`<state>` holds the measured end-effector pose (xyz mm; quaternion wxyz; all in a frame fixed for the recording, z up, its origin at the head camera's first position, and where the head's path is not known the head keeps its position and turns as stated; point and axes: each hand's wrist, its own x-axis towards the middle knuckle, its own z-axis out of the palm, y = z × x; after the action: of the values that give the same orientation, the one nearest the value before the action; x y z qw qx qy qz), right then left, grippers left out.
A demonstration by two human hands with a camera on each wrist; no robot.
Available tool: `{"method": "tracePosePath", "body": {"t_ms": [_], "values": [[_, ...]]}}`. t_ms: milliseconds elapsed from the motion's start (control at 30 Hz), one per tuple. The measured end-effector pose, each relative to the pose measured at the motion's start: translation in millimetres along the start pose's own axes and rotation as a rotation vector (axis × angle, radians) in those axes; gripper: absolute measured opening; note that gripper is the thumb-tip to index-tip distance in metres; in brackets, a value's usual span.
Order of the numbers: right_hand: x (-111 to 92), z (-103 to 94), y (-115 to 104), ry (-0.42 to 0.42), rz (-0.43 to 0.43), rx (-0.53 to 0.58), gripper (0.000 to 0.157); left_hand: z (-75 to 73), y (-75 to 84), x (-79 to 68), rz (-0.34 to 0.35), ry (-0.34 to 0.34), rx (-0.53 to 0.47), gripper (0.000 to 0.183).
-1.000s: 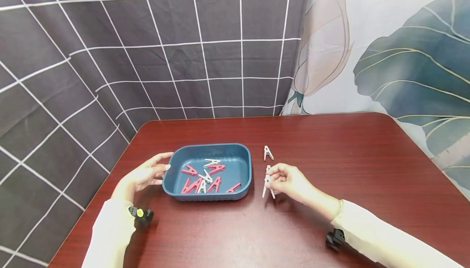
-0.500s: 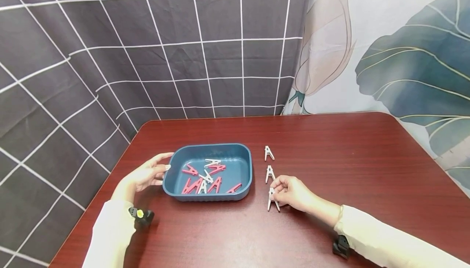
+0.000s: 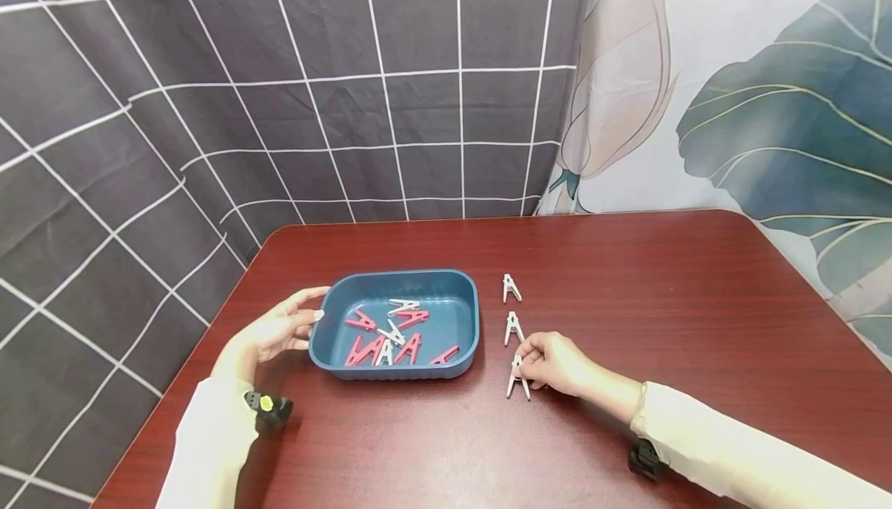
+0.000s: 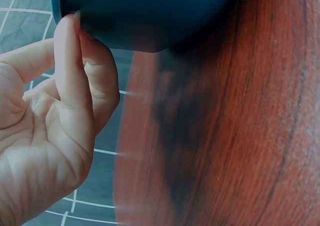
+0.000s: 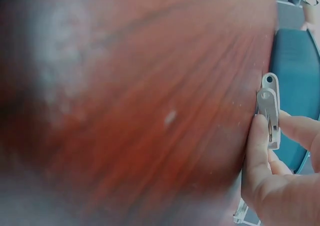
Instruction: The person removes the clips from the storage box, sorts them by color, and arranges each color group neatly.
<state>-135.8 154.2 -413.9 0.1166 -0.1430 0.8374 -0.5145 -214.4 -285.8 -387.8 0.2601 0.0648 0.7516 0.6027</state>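
Note:
A blue plastic basin (image 3: 397,373) stands on the table, with several pink clothespins (image 3: 409,349) and a few white clothespins (image 3: 393,333) lying inside. At its left end my left hand (image 3: 279,332) holds the wall, thumb at the rim. In the left wrist view the thumb and fingers of that hand (image 4: 65,101) meet at the basin's edge (image 4: 150,41). To the right of the basin, my right hand (image 3: 557,367) pinches a white clothespin (image 5: 268,106) between thumb and fingers, its legs spread toward me on the tabletop.
Two more white clothespins, a nearer one (image 3: 512,328) and a farther one (image 3: 511,288), lie in a column beyond the right hand. The red-brown table (image 3: 655,284) reaches back to a dark checked curtain (image 3: 425,122) and a floral curtain (image 3: 627,91).
My right hand has let go of the middle white clothespin and moved nearer to me, where it pinches another one at the column's near end. The left hand and basin stay put.

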Motion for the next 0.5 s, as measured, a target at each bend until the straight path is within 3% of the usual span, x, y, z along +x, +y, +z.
{"method": "tracePosePath", "body": {"t_ms": [500], "values": [[-2.0, 2.8, -3.4, 0.021, 0.016, -0.042, 0.014, -0.4, -0.8, 1.3, 0.000, -0.002, -0.019, 0.056]]}}
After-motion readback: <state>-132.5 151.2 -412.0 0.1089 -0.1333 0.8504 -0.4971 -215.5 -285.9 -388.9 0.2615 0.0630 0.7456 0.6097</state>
